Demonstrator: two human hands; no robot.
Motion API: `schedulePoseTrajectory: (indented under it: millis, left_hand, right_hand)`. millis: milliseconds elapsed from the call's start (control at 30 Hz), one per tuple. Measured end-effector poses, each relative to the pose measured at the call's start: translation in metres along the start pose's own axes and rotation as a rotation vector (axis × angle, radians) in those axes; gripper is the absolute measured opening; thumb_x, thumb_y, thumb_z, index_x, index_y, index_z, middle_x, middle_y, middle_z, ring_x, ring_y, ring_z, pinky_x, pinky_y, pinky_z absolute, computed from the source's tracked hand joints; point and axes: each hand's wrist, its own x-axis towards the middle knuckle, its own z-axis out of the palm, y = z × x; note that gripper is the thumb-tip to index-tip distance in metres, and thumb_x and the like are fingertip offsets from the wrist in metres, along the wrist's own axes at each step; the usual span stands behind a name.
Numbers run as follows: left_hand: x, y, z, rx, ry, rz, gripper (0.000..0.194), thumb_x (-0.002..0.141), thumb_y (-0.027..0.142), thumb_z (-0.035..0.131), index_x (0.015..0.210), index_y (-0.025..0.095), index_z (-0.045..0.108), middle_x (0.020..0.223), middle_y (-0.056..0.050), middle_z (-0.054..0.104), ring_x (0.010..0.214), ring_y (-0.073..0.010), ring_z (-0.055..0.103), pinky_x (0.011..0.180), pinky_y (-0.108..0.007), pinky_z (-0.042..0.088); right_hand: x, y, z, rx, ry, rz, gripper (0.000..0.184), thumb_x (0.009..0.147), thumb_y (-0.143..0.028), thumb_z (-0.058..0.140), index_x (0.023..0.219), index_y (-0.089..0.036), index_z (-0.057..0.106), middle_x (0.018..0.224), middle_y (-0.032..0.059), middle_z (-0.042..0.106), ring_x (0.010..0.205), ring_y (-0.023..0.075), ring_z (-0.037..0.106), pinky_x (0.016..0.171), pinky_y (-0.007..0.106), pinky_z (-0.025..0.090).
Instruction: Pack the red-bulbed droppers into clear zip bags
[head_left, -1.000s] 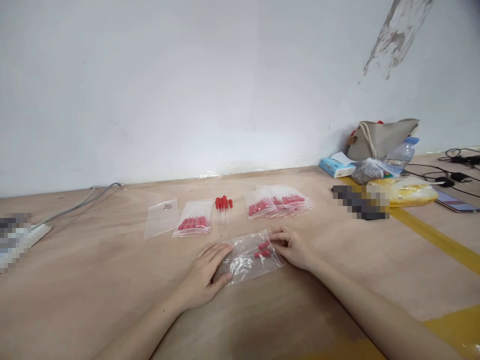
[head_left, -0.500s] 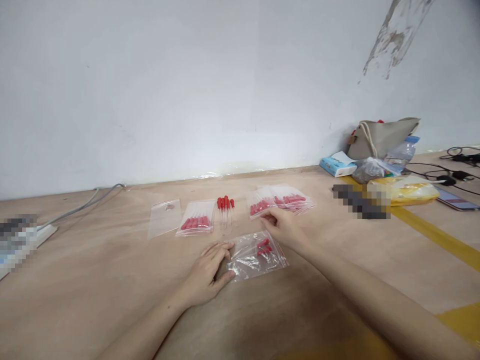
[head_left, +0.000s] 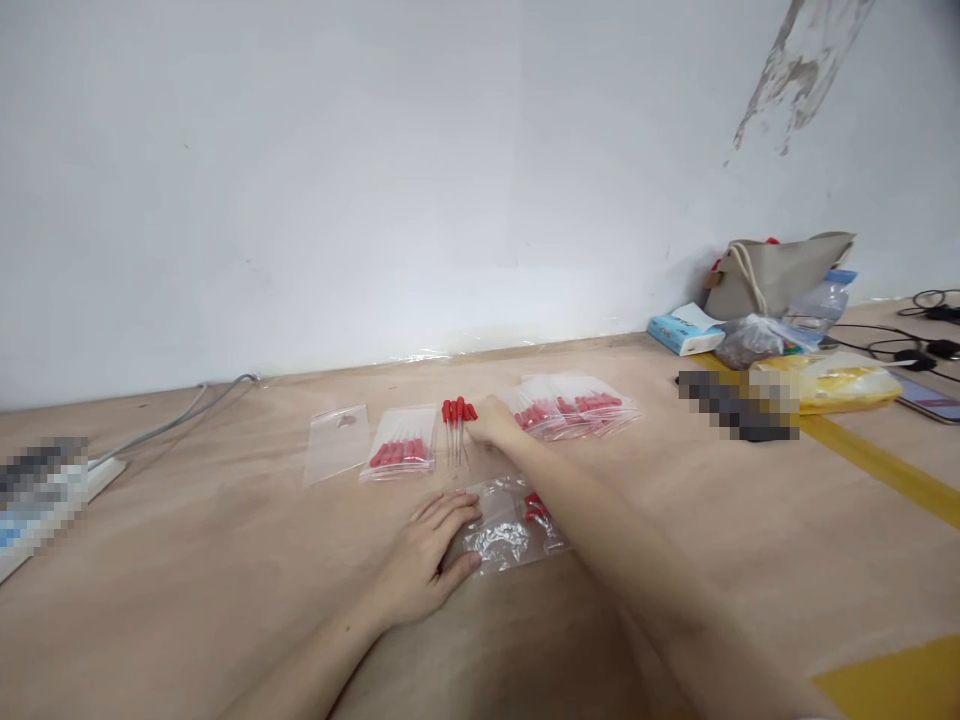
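Observation:
My left hand (head_left: 431, 555) lies with fingers apart on the left edge of a clear zip bag (head_left: 499, 545), which has a few red rubber bulbs (head_left: 535, 508) inside, partly behind my right forearm. Farther forward, my right hand (head_left: 491, 420) is closed at a red-bulbed dropper (head_left: 471, 411) on the right of a small row; its fingertips are blurred and partly hidden. Beside it, several droppers (head_left: 452, 412) lie with red bulbs away from me and thin tubes toward me.
Left of the row lie a zip bag of droppers (head_left: 397, 450) and a flat clear bag (head_left: 336, 445). More filled bags (head_left: 577, 405) overlap on the right. Farther right are a blue tissue pack (head_left: 684, 332), a yellow pack (head_left: 825, 385), a grey bag (head_left: 780, 280) and a phone (head_left: 930, 398).
My right hand has moved left and forward from above the clear bag to the dropper row, and its forearm now covers part of that bag. My left hand stays on the bag.

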Motion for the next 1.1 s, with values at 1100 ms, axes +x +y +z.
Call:
schedulePoseTrajectory:
  millis: [1100]
  left_hand:
    - [-0.003, -0.008, 0.002, 0.096, -0.036, 0.036, 0.040, 0.089, 0.031, 0.043, 0.129, 0.030, 0.040, 0.134, -0.003, 0.040, 0.122, -0.0239, 0.035, 0.101, -0.047, 0.028]
  right_hand:
    - [-0.111, 0.126, -0.051, 0.978, 0.488, 0.016, 0.052, 0.069, -0.036, 0.060, 0.106, -0.026, 0.025, 0.065, -0.0078, 0.048, 0.050, 0.0125, 0.057, 0.046, 0.026, 0.052]
